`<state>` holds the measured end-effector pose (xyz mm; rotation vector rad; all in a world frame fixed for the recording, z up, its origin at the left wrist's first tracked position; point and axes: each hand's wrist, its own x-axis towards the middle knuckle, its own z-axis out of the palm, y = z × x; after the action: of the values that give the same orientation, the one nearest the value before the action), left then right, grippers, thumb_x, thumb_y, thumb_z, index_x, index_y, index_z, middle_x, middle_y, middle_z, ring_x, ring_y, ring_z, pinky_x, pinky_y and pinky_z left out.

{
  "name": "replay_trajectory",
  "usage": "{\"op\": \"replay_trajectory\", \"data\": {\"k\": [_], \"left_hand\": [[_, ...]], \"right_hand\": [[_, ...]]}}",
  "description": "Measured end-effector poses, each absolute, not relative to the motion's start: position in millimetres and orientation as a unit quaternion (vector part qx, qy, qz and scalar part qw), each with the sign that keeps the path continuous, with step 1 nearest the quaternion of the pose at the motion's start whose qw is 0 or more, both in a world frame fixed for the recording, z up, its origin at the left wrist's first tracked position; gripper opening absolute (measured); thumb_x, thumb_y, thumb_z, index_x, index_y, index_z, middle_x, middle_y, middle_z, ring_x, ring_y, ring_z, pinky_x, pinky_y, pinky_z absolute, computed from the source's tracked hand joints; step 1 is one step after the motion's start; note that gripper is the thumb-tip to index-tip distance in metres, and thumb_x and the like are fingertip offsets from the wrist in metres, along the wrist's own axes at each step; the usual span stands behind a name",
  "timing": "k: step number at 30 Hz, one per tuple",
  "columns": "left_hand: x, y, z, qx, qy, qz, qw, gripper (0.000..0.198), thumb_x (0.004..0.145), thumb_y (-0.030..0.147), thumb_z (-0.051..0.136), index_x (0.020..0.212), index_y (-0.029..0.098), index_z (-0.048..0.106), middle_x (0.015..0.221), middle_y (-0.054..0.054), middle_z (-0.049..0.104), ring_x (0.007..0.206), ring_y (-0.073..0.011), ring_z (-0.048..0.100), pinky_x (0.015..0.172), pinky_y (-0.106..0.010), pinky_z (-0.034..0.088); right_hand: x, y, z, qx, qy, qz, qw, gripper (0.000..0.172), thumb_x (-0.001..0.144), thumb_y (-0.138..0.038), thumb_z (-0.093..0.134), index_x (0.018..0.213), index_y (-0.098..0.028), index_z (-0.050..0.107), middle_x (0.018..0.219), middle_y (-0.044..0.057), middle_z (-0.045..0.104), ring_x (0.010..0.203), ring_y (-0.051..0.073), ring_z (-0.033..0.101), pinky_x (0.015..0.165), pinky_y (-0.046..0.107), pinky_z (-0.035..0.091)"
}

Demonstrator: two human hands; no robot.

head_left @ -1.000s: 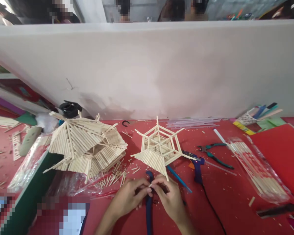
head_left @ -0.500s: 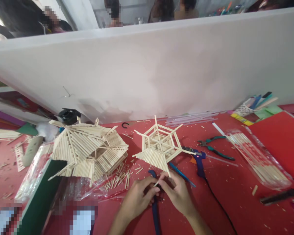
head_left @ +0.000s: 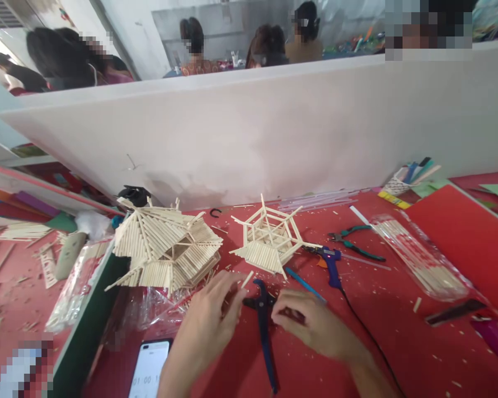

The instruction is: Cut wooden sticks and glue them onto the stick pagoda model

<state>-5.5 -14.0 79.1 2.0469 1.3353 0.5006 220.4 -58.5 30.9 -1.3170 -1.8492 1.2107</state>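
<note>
My left hand [head_left: 209, 323] pinches a short pale wooden stick [head_left: 246, 279] that juts up from its fingertips. My right hand [head_left: 311, 325] rests on the red table with its fingers curled near the head of blue-handled pliers [head_left: 264, 326], which lie between the two hands. Whether the right hand holds anything I cannot make out. Just beyond the hands sits a small hexagonal stick frame [head_left: 270, 239], one side filled with sticks. A larger stick roof model [head_left: 166, 249] stands to its left.
A blue glue gun [head_left: 331, 264] with a black cord lies right of the frame, green-handled pliers [head_left: 354, 242] beyond it. A clear bag of sticks [head_left: 419, 257] and red sheets are at right. A phone [head_left: 149, 367] lies near left. A white partition [head_left: 249, 132] backs the table; people sit behind.
My hands have drawn apart: the left moved left with the stick, the right dropped to the table. The pliers now lie uncovered between them. The camera tilted up.
</note>
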Motion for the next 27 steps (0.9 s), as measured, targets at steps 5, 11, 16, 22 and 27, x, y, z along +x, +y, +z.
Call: {"op": "replay_trajectory", "data": {"k": [5, 11, 16, 22, 27], "left_hand": [[15.6, 6.6, 98.0, 0.776, 0.531, 0.182, 0.288, 0.026, 0.095, 0.033, 0.052, 0.119, 0.023, 0.060, 0.084, -0.002, 0.072, 0.066, -0.0169, 0.065, 0.064, -0.028, 0.045], [24.7, 18.5, 86.1, 0.791, 0.539, 0.154, 0.244, 0.023, 0.096, 0.031, 0.054, 0.116, 0.025, 0.061, 0.080, -0.001, 0.074, 0.072, -0.0204, 0.068, 0.064, -0.028, 0.043], [24.1, 16.3, 78.9, 0.808, 0.525, 0.195, 0.182, 0.021, 0.096, 0.029, 0.055, 0.110, 0.026, 0.069, 0.081, -0.001, 0.073, 0.068, -0.0165, 0.067, 0.062, -0.025, 0.044], [28.2, 15.6, 72.7, 0.823, 0.503, 0.212, 0.157, 0.021, 0.097, 0.025, 0.052, 0.107, 0.025, 0.072, 0.088, -0.003, 0.074, 0.067, -0.0127, 0.066, 0.059, -0.022, 0.044], [32.7, 13.1, 69.8, 0.835, 0.503, 0.185, 0.127, 0.020, 0.097, 0.019, 0.053, 0.104, 0.026, 0.071, 0.079, -0.001, 0.071, 0.067, -0.0139, 0.064, 0.057, -0.022, 0.041]], "right_hand": [[251.4, -53.6, 80.3, -0.425, -0.783, 0.399, 0.217, 0.017, 0.097, -0.030, 0.055, 0.096, -0.029, 0.072, 0.086, 0.001, 0.072, 0.078, 0.019, 0.066, 0.073, 0.030, 0.048], [251.4, -13.1, 101.3, -0.521, -0.733, 0.290, 0.328, 0.020, 0.098, -0.032, 0.052, 0.088, -0.026, 0.068, 0.082, 0.000, 0.071, 0.068, 0.015, 0.063, 0.063, 0.027, 0.046], [233.9, 14.3, 94.0, -0.545, -0.723, 0.256, 0.339, 0.018, 0.099, -0.025, 0.050, 0.097, -0.024, 0.068, 0.097, 0.003, 0.072, 0.084, 0.016, 0.065, 0.071, 0.027, 0.048], [223.2, 24.4, 73.4, -0.551, -0.718, 0.268, 0.331, 0.019, 0.099, -0.023, 0.050, 0.101, -0.025, 0.068, 0.105, 0.001, 0.072, 0.095, 0.016, 0.066, 0.084, 0.029, 0.049], [218.6, 26.7, 68.4, -0.553, -0.723, 0.263, 0.319, 0.018, 0.097, -0.018, 0.052, 0.100, -0.024, 0.069, 0.101, 0.001, 0.072, 0.094, 0.017, 0.066, 0.083, 0.030, 0.049]]}}
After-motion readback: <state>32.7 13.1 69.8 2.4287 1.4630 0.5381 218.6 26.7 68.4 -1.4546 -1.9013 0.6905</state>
